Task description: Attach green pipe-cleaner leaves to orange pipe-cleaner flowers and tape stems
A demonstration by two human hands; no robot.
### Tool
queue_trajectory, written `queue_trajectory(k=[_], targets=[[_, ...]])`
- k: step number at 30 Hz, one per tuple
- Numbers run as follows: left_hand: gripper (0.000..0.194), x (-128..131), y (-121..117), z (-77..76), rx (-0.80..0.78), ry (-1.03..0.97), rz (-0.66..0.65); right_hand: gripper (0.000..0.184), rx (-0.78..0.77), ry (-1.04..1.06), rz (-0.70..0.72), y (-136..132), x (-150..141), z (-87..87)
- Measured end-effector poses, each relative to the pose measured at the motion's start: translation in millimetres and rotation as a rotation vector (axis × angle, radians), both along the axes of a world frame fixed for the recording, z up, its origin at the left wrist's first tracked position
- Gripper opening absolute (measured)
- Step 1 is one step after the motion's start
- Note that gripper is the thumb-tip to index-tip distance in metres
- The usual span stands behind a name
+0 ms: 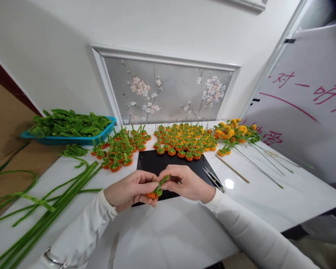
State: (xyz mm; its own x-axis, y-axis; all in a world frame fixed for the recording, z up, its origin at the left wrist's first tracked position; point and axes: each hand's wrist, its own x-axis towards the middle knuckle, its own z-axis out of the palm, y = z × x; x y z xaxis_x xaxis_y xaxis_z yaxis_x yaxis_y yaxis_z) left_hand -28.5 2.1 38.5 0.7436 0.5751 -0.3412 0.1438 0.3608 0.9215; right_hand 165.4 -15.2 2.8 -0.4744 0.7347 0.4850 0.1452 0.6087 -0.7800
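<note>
Item in hand: one small orange piece (pixel 151 195) topped by a green stem (pixel 164 181), over the near left part of a black mat (pixel 148 160). Left hand (pixel 132 188): thumb and fingers pinching the orange body. Right hand (pixel 188 183): thumb and fingertips pinching the stem. Handling: probably very light, soft, grippy rather than slippery, its pile easily crushed; best taken by the sides of the body, or low on the stem (likely bendable). Similar pieces (pixel 184 141): fuzzy, lobed, clustered far side. Blue tray (pixel 70 141), far left: smooth, plastic-looking, heaped with ribbed green leaf shapes (pixel 78 125). Long green strands (pixel 72 192), left: velvety, slender. Snips (pixel 213 178), right edge of mat: metallic, pointed. Thin stick (pixel 232 169), right: straight, wood-coloured. Table (pixel 263 201): white, glossy, hard-looking
</note>
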Motion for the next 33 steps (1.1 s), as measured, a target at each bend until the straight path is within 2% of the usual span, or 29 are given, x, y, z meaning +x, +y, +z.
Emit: queue_trajectory(k=[5,8,10,12,15,18,20,24,30,33], targets=[[0.019,1,1,-1.7,-0.050,-0.029,0.001,0.012,0.273,-0.077,-0.020,1,4,0.5],[0.020,3,0,-0.6,-0.057,-0.032,0.030,0.013,0.340,-0.125,-0.044,2,6,0.2],[0.025,5,-2,1.7,0.006,0.006,0.056,0.013,0.353,-0.157,-0.067,2,7,-0.1],[0.030,7,-5,3.9,0.167,0.075,0.068,0.011,0.350,-0.183,-0.090,1,7,-0.3],[0.033,12,-8,3.7,0.608,0.195,0.114,0.009,0.325,-0.212,-0.141,1,6,-0.6],[0.016,17,-10,-0.9,1.023,0.306,0.194,0.009,0.282,-0.212,-0.191,1,6,-0.3],[0.003,19,-11,-4.1,1.132,0.344,0.211,0.010,0.254,-0.204,-0.210,1,6,0.2],[0.003,22,-12,-5.6,1.091,0.332,0.209,0.010,0.235,-0.196,-0.217,1,6,0.9],[0.010,23,-15,1.7,0.649,0.198,0.172,0.009,0.292,-0.213,-0.213,0,7,2.0],[0.010,24,-15,6.6,0.521,0.164,0.168,0.009,0.303,-0.232,-0.212,0,7,2.0]])
